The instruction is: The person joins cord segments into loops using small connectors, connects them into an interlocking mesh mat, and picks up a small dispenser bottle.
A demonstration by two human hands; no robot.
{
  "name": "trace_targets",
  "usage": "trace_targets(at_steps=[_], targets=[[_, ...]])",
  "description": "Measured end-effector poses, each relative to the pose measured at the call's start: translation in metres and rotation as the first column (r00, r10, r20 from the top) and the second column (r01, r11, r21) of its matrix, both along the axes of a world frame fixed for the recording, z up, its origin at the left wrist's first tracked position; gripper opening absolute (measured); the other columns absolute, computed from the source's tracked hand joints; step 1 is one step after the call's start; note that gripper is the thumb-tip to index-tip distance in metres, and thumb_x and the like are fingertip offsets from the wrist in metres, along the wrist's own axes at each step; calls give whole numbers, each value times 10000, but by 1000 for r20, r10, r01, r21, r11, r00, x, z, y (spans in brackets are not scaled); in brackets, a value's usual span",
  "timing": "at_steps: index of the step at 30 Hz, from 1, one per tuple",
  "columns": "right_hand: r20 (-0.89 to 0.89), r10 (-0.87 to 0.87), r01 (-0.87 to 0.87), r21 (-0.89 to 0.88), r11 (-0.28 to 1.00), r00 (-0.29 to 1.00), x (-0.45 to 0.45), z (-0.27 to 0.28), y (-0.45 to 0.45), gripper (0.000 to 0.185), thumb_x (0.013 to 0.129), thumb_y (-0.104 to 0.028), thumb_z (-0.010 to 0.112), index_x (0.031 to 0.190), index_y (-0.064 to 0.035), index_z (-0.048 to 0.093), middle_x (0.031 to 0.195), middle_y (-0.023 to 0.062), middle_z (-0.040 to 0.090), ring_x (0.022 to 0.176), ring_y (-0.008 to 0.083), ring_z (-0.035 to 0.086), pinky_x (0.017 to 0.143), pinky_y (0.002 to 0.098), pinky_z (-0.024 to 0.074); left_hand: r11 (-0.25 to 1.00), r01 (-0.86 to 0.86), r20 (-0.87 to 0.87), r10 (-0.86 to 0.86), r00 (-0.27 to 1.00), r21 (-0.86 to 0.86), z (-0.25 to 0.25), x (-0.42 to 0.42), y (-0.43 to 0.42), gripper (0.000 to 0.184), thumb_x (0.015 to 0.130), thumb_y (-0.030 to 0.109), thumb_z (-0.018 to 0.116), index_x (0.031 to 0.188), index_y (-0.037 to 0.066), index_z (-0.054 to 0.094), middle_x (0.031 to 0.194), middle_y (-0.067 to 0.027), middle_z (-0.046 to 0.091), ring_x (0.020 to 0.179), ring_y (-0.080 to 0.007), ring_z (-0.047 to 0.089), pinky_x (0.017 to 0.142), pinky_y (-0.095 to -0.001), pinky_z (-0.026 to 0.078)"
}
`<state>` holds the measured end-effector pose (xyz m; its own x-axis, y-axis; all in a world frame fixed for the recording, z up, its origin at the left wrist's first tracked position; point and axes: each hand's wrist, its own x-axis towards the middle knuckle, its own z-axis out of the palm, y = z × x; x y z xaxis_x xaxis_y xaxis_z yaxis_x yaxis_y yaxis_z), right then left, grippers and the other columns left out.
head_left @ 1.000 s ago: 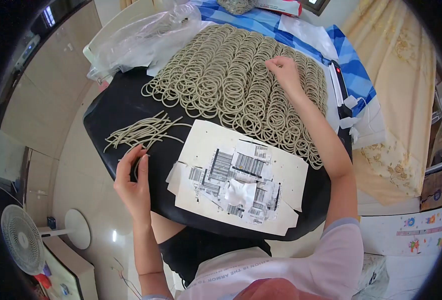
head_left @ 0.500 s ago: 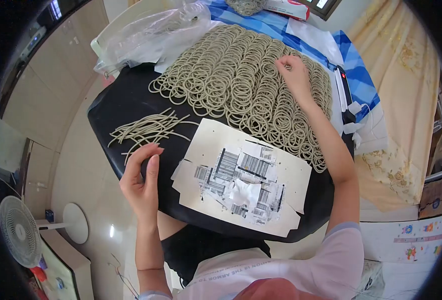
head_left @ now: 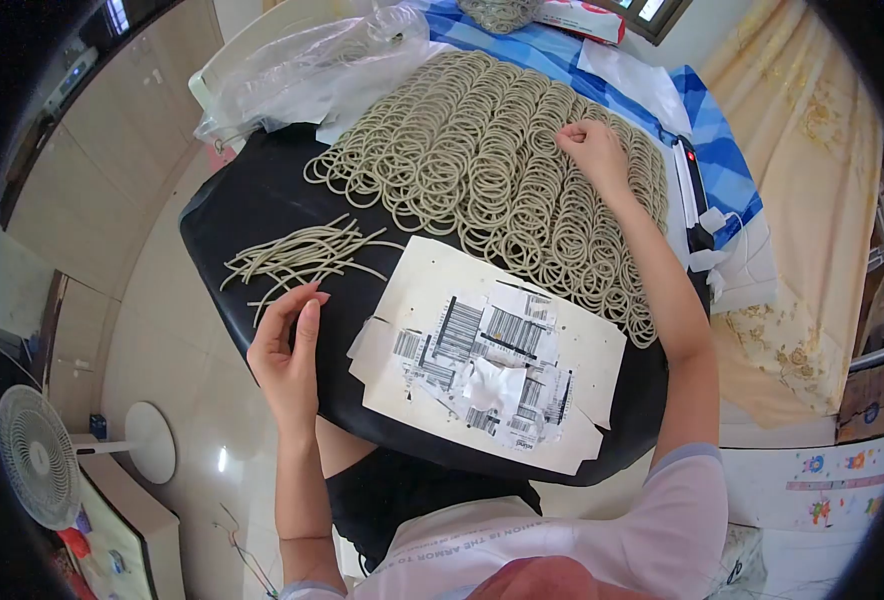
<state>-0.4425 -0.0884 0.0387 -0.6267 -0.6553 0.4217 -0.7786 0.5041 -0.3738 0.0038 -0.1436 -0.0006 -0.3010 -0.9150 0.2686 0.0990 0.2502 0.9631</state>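
Note:
Rows of overlapping beige cord rings (head_left: 442,150) cover the back of the black table top. Over the right half of these rows my right hand (head_left: 596,154) is pinched, its fingertips at one cord ring; the exact contact is too small to see. My left hand (head_left: 287,345) hovers at the table's left front, fingers curved and thumb a little apart, with nothing visible between them. Just beyond it lies a loose bundle of straight beige cord pieces (head_left: 307,252). Between my hands rests a flat piece of cardboard (head_left: 387,365) with barcode labels and a crumpled white scrap (head_left: 494,385).
A clear plastic bag (head_left: 312,65) is at the back left. Along the right edge lies a power strip (head_left: 692,180) with a white plug. Behind the rings is a blue checked cloth (head_left: 717,135). A white fan (head_left: 37,455) stands at the lower left.
My right hand has shifted slightly toward me over the rings. My left hand stays near the cord bundle, its fingers almost unchanged. The whole view has shifted a little.

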Motion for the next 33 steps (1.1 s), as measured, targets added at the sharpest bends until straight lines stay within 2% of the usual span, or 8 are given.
trace_targets(at_steps=[2, 8, 14, 17, 20, 23, 29, 33], targets=[[-51, -27, 28, 3, 1000, 998, 2, -1, -1, 236, 745, -335, 685, 829, -126, 755, 857, 69, 722, 846, 255, 675, 719, 407, 533, 1000, 3, 8, -3, 1000, 3, 0, 1, 0, 176, 954, 70, 606, 1083, -39, 656, 989, -88, 686, 953, -146, 645, 890, -245, 476], [107, -20, 18, 28, 999, 994, -3, 10, -2, 258, 748, -313, 689, 886, -109, 765, 828, 84, 718, 756, 232, 677, 689, 373, 515, 1000, 0, 5, 0, 1000, 9, 1, 1, 1, 178, 953, 86, 610, 1076, -29, 668, 984, -75, 687, 945, -132, 635, 877, -245, 468], [401, 222, -147, -210, 967, 888, -10, 17, 2, 254, 764, -215, 726, 879, 9, 755, 747, 54, 703, 699, 129, 624, 684, 298, 488, 1000, 6, -11, -6, 1000, 19, -3, 1, 0, 172, 952, 86, 612, 1068, -24, 674, 980, -75, 687, 938, -127, 631, 870, -246, 464], [549, 152, -109, -109, 988, 822, 6, 27, 5, 250, 790, -188, 717, 952, -1, 756, 864, 64, 733, 760, 154, 647, 740, 290, 492, 1000, 9, -10, -9, 1000, 17, -2, 1, 0, 170, 950, 82, 613, 1067, -25, 674, 979, -77, 687, 935, -127, 633, 870, -246, 467], [461, 272, -221, -162, 962, 845, -9, 8, 2, 261, 794, -208, 716, 945, 2, 753, 861, 66, 737, 761, 157, 661, 744, 291, 499, 1000, 6, -4, -6, 1000, 22, -2, 1, 1, 166, 950, 77, 613, 1065, -26, 673, 979, -77, 687, 931, -128, 636, 867, -244, 469], [234, 192, -185, -54, 981, 953, -16, -1, -2, 259, 757, -266, 718, 889, -48, 765, 791, 93, 730, 727, 178, 676, 694, 341, 510, 1000, 9, 0, -9, 1000, 9, -4, 1, 0, 161, 950, 69, 610, 1063, -28, 672, 978, -77, 688, 929, -129, 638, 864, -243, 471], [64, 0, -5, 87, 996, 998, 26, 26, 5, 271, 784, -364, 685, 898, -132, 767, 827, 86, 725, 777, 272, 688, 710, 370, 522, 1000, 13, -47, -13, 999, 14, -6, 2, -1, 172, 963, 58, 585, 1081, -41, 660, 987, -88, 689, 944, -134, 642, 872, -242, 478], [70, 127, -121, -83, 989, 989, 25, 28, 27, 295, 845, -328, 671, 966, -65, 732, 893, 94, 724, 839, 218, 691, 755, 333, 516, 1000, 10, -97, -12, 995, -24, 10, 4, 12, 210, 994, 81, 526, 1119, -48, 636, 1024, -108, 681, 960, -154, 642, 894, -267, 480]])
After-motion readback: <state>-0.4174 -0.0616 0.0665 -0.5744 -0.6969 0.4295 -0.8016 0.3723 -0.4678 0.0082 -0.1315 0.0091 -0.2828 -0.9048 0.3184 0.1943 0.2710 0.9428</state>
